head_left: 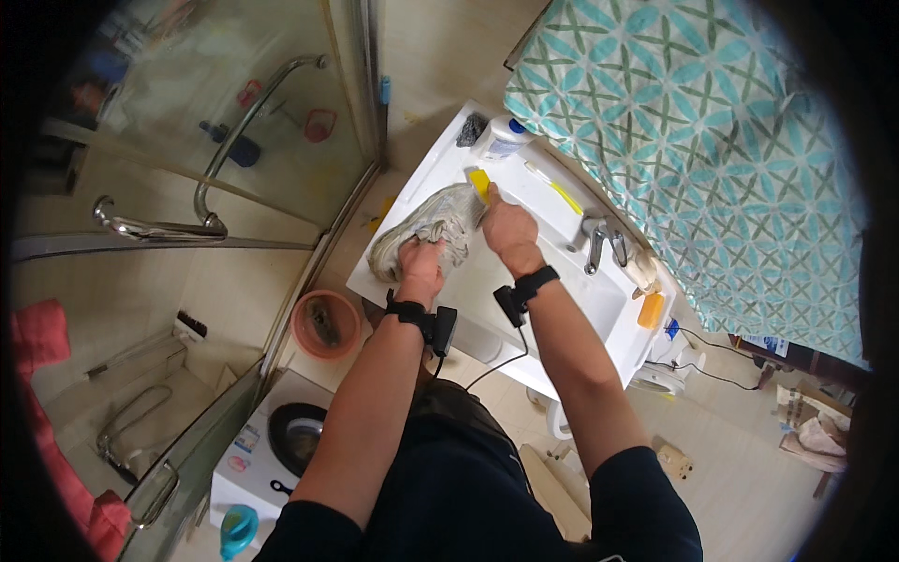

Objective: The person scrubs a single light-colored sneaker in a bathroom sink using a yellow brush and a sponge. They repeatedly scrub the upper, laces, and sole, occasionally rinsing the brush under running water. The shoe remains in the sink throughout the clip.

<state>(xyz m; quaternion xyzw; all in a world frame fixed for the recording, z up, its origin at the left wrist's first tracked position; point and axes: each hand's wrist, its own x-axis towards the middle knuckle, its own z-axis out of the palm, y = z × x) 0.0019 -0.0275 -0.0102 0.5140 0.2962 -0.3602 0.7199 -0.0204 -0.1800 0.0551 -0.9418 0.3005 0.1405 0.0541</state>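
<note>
Here our left hand (421, 264) clamps the greyish shoe (398, 236) over the white sink's left side (604, 307); our right hand (510, 230) grips the yellow tool (480, 182) at its far end. We brace firmly, stroke lightly.

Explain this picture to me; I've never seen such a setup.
There's no machine working here: a camera worn on a person's head looks down at their bare hands, and its wide lens bends straight edges. Each wrist wears a black strap with a small box. The left hand holds a rumpled greyish shoe at the side of a white sink. The right hand holds a yellow tool, perhaps a brush, at the shoe. A white bottle, a metal tap and an orange block stand around the basin.
</note>
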